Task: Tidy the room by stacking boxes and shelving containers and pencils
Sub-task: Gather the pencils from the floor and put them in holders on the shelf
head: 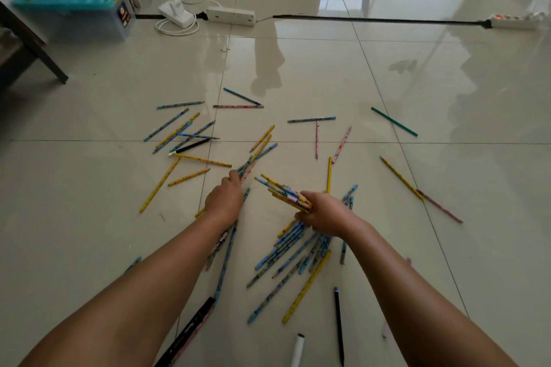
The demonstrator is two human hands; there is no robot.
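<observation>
**Gathering the scattered pencils off the floor**

Nearest the camera, a black pencil (339, 325), a white marker (298, 350) and a black-and-pink pen (190, 329) are lying on the tiled floor (89, 217) between the two forearms. Just beyond them a loose pile of blue and yellow pencils (293, 259) is spreading under the right wrist.

The right hand (325, 213) is gripping a bundle of pencils (286, 192), fingers curled round it, the tips pointing up and left. The left hand (224, 198) is reaching into a small cluster of crossed pencils (258, 155); its fingers are curling onto them, and it looks to be pinching a few, though the fingertips are hidden behind the knuckles.

So the pencil-collecting step is under way and far from done. The next move is likely calling for the left hand to lift its catch and feed it into the right hand's bundle, keeping the shafts parallel so none are slipping out.

Counting is rough: about ten pencils in the bundle, a dozen or so in the near pile, around ten in the left group (185, 140), and some ten strays further out, including one green pencil (394, 121) well apart at the right.

Farthest away, one blue-lidded storage box (74, 9) is sitting beside a shelf, with two white power strips (231, 15) and a black cable (378, 20) running across the floor
</observation>
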